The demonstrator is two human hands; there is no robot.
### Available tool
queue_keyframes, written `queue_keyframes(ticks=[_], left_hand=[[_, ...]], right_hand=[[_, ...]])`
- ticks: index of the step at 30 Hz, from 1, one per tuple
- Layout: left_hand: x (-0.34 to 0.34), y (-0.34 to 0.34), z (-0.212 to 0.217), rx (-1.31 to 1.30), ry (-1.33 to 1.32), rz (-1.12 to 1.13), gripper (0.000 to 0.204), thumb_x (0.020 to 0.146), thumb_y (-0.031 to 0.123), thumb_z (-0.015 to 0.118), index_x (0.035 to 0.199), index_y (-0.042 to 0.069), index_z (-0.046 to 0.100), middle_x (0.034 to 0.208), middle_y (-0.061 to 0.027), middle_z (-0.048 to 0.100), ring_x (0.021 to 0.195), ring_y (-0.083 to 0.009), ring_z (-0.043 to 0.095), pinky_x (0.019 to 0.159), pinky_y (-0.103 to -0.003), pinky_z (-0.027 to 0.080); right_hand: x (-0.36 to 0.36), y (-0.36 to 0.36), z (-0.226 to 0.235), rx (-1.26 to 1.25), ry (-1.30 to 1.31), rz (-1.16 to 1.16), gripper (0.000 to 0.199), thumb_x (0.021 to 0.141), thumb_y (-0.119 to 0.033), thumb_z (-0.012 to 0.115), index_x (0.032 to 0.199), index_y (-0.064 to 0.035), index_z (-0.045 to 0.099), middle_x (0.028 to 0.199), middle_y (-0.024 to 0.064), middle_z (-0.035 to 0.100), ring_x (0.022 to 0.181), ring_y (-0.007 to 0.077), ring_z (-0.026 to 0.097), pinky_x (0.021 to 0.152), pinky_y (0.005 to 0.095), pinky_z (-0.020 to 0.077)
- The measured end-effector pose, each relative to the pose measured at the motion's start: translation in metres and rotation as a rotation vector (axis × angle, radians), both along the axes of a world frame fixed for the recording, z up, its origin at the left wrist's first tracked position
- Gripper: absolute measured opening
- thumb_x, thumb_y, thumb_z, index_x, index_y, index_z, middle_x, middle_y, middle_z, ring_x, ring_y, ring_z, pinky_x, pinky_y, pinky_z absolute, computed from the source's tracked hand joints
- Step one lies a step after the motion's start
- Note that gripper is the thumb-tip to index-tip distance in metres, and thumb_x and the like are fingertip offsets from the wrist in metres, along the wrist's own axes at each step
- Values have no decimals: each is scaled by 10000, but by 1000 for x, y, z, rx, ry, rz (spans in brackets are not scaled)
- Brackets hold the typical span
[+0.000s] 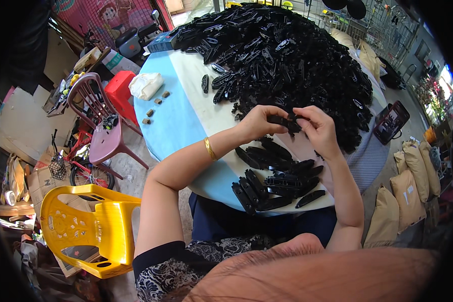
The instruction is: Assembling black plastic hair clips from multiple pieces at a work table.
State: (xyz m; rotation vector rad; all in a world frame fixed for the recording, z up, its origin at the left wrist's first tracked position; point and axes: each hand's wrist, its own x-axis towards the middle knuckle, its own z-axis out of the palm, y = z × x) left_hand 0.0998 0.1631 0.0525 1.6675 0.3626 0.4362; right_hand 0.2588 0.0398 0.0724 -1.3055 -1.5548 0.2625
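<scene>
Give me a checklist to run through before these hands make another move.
1. Left hand has a grip: ok, thumb and fingers hold a black piece.
2. Right hand is in place: ok, its fingertips pinch dark plastic at the piece's right end.
3. Dark plastic properly fitted to the piece: cannot tell, too small and dark.
4. Front pile well back from the table edge: not ok, some pieces lie right at it.
5. White bag out of the hands' way: ok, off to the left.
6. Phone propped up: ok, it leans at the right.
</scene>
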Motion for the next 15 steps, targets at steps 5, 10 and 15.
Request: queue_keyframes(ticks=[5, 10, 15], left_hand=[[-1, -5, 5, -24, 11, 33, 306, 742, 31, 725, 1029, 2, 625, 805, -36, 652, 640, -75, 579, 561, -215, 474], [-3, -3, 6, -171, -72, -23, 304, 777, 67, 718, 1053, 10, 605, 828, -44, 661, 665, -97, 612, 611, -215, 498], [-3, 1, 3, -196, -149, -22, 293, 850, 124, 651, 1104, 6, 564, 863, -55, 650, 790, -123, 633, 733, -256, 520]], right_hand=[[-11, 5, -10, 145, -124, -107, 151, 728, -9, 702, 876, 2, 676, 841, 81, 655, 742, 175, 603, 609, 259, 484], [-9, 7, -11, 256, -253, -140, 148, 701, -8, 713, 845, -14, 677, 843, 87, 660, 773, 215, 617, 633, 271, 503], [-11, 4, -14, -4, 249, -180, 95, 801, -29, 673, 888, 6, 665, 829, 51, 656, 711, 105, 609, 621, 218, 499]])
